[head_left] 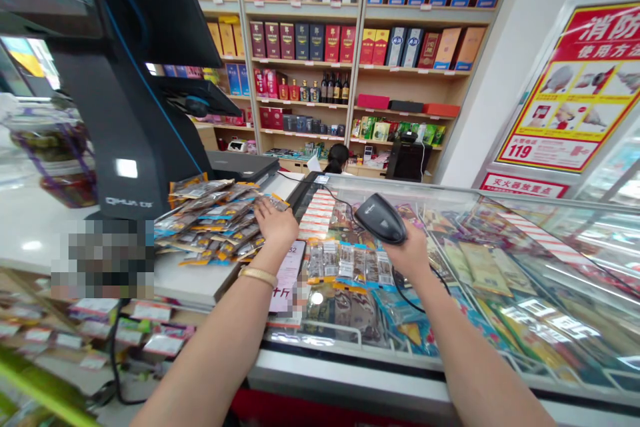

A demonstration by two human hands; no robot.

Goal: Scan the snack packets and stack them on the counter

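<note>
In my right hand [409, 250] is a black barcode scanner [383, 217], held above the glass-topped counter [345, 350]. Under it, a row of small snack packets [345, 263] lies side by side on the glass, barcode labels facing up. My left hand [275, 219] rests with fingers stretched out on the right side of a heaped pile of similar snack packets [210, 217]; its fingertips partly blend with the packets. Beside my left wrist lies a phone [289, 280] with its screen lit, partly covered by my forearm.
A large checkout terminal [130, 113] stands at the left, near a jar [60, 153]. The scanner's cable [345, 203] runs across the glass. Bagged goods [485, 267] show inside the case. A person's head [338, 157] is behind the counter, before shelves of boxes [305, 40].
</note>
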